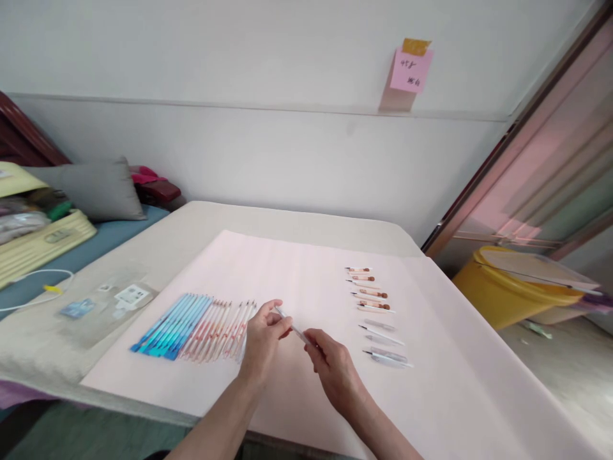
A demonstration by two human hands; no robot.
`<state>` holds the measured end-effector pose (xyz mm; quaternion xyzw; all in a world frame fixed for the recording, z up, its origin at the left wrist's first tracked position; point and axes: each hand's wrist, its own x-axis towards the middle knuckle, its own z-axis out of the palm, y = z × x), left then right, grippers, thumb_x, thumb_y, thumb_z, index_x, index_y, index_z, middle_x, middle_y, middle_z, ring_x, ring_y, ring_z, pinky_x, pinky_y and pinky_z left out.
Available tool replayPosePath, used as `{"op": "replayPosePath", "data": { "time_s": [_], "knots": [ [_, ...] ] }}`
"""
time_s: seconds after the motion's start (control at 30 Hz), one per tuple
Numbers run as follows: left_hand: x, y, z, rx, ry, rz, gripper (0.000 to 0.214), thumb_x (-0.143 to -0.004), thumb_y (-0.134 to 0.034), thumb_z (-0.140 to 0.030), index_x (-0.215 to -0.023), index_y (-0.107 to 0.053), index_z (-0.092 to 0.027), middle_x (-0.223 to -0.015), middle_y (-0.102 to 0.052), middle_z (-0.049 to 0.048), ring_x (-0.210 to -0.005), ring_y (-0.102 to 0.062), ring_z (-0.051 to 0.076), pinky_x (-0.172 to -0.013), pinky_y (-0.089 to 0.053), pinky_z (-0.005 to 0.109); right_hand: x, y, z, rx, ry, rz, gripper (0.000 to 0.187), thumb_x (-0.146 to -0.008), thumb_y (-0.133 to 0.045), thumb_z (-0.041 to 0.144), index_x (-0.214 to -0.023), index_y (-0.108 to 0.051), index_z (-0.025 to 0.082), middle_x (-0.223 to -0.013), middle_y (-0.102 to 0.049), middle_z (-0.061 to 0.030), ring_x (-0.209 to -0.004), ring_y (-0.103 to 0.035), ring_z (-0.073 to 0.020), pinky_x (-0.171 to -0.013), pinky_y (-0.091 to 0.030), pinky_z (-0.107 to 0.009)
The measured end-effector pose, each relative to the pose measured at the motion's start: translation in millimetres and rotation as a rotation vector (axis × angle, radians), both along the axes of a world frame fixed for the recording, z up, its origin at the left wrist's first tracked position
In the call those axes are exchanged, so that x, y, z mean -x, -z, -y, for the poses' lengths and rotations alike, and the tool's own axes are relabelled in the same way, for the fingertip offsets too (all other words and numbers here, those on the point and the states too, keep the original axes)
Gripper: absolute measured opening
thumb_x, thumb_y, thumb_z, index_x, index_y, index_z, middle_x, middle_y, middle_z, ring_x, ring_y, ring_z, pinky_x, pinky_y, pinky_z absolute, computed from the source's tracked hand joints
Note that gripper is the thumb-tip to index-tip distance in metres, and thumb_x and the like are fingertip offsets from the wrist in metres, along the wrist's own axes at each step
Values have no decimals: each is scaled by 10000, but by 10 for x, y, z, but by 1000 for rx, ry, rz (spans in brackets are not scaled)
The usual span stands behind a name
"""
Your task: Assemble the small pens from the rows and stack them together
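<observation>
Both hands hold one thin clear pen [293,328] just above a pale pink sheet [306,268] on the table. My left hand [264,342] pinches the pen's upper end with closed fingers. My right hand [335,369] grips its lower end, fingers curled. To the left lies a row of several pens [196,328], blue ones on the left, pink and clear ones on the right. To the right, several small pen parts [371,294] with brown ends lie in a column, with clear caps [385,345] below them.
A beige cloth [76,319] covers the table under the sheet, with plastic packets [108,301] on its left. A grey cushion [93,188] and a yellow box [38,246] sit far left. A yellow bucket [507,287] stands on the floor at right. A pink note [410,69] hangs on the wall.
</observation>
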<state>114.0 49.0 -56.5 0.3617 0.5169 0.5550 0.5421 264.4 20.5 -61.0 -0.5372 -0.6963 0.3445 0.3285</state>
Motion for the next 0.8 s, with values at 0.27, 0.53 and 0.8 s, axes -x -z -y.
{"op": "replayPosePath", "data": {
  "time_s": [0.27,0.53,0.8],
  "knots": [
    [4,-4,13,22,48,-96,379,-710,-586,-444,-968,-673,-180,-910,-651,75,-825,-592,179,-731,-470,291,15,-73,-33,68,43,-52,259,-823,-412,279,-956,-616,193,-621,-537,23,-526,-439,-103,-505,-345,-204],
    [47,-124,31,20,131,-137,372,-746,-545,-455,-926,-675,-155,-875,-664,96,-808,-613,194,-741,-468,308,-26,-76,-49,69,60,-61,240,-828,-426,345,-831,-608,189,-541,-391,51,-506,-330,-94,-479,-273,-204],
    [49,-147,-27,1,107,-284,219,-692,-594,-370,-665,-657,-162,-652,-629,21,-656,-601,162,-686,-475,285,-32,-38,-33,54,59,34,223,-839,-417,347,-852,-594,212,-522,-357,60,-490,-308,-95,-476,-250,-204]
  ]
}}
